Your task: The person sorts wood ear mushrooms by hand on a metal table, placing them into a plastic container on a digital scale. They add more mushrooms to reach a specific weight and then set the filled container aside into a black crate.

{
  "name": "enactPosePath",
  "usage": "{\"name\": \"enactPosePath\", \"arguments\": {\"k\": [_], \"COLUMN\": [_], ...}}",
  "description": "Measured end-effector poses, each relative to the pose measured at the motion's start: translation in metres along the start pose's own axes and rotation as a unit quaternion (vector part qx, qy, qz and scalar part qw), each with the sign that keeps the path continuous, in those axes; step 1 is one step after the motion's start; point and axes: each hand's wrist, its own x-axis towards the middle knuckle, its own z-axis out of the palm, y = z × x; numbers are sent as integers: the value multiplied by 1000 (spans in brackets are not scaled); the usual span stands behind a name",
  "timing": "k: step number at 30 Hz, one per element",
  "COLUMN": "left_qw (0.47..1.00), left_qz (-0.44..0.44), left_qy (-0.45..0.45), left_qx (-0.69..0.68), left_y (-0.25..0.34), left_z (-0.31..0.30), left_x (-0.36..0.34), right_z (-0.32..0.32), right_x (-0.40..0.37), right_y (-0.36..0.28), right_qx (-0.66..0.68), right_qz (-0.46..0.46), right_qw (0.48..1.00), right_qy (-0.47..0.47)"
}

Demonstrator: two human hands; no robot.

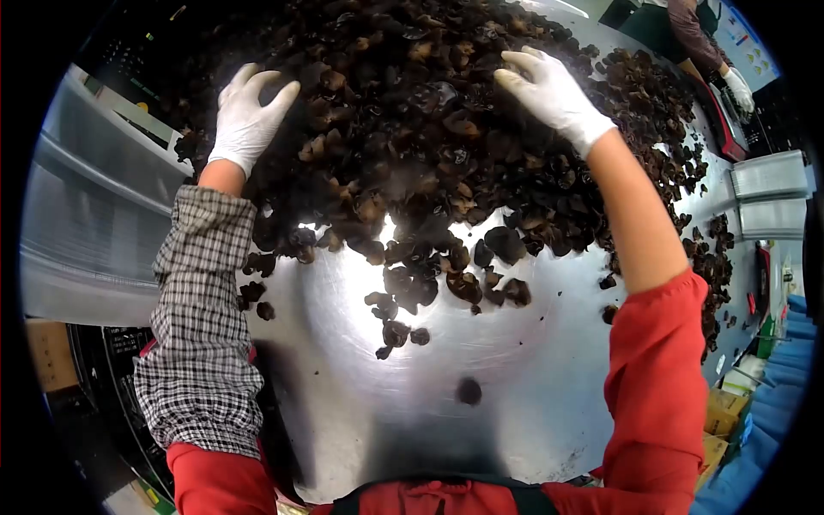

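Observation:
A big heap of dark brown wood ear mushrooms (429, 129) covers the far part of a shiny metal table (532, 378). My left hand (249, 116), in a white glove, is over the heap's left side with thumb and fingers apart. Across from it, my right hand (554, 94), also gloved, reaches over the right side of the heap. Its fingers are spread and slightly bent, and nothing shows between them. Loose mushrooms (412, 287) trail from the heap toward me, and one blurred dark piece (469, 391) is nearer my body.
A ribbed translucent plastic panel or bin (94, 215) stands on the left. Dark crates (120, 378) sit below it. At the upper right, another person's gloved hand (738, 90) is near a red-edged tray (725, 129). Clear plastic containers (772, 197) and cardboard boxes (725, 412) are on the right.

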Motion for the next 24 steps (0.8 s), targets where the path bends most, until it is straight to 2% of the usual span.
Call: {"name": "enactPosePath", "arguments": {"k": [1,2,4,6,8,10,11,12,13,14,15,18,19,20,21,22,24], "left_qw": [998,992,980,983,989,954,950,932,945,954,964,983,983,970,968,965,955], "left_qz": [-44,-88,-164,-115,11,72,109,98,116,134,145,14,-13,-46,-17,10,33], "left_qy": [-6,-13,-92,-145,-136,-207,-237,-319,-294,-267,-211,-165,-182,-238,-248,-261,-294], "left_qx": [45,90,68,-4,-64,-202,-174,-143,-83,-22,64,84,26,21,23,25,-34], "left_y": [-10,-15,9,41,61,74,78,82,73,58,42,33,31,56,77,90,100], "left_z": [14,23,25,29,39,17,5,-11,-11,-9,-4,0,16,14,16,19,16], "left_x": [-2,-5,-15,-32,-50,-65,-74,-77,-76,-74,-69,-54,-53,-57,-65,-74,-88], "right_z": [9,21,43,63,61,63,51,35,19,9,2,-10,-1,10,15,39,66], "right_x": [1,3,-1,-17,-42,-64,-75,-78,-75,-73,-69,-51,-44,-36,-35,-37,-47], "right_y": [-7,-11,-39,-67,-87,-74,-66,-59,-44,-22,-1,13,7,-11,-38,-46,-70], "right_qx": [-122,-124,-120,-72,-36,40,-19,-20,-50,-155,-185,-374,-352,-328,-247,-235,-140], "right_qz": [34,64,89,-4,-120,-224,-310,-320,-304,-259,-219,-19,0,18,11,-38,-78], "right_qw": [992,990,987,994,985,964,949,945,947,951,956,923,932,940,961,960,971], "right_qy": [-16,-25,-61,-81,-119,-135,-60,-61,-88,-74,-52,-89,-89,-87,-123,-149,-179]}}
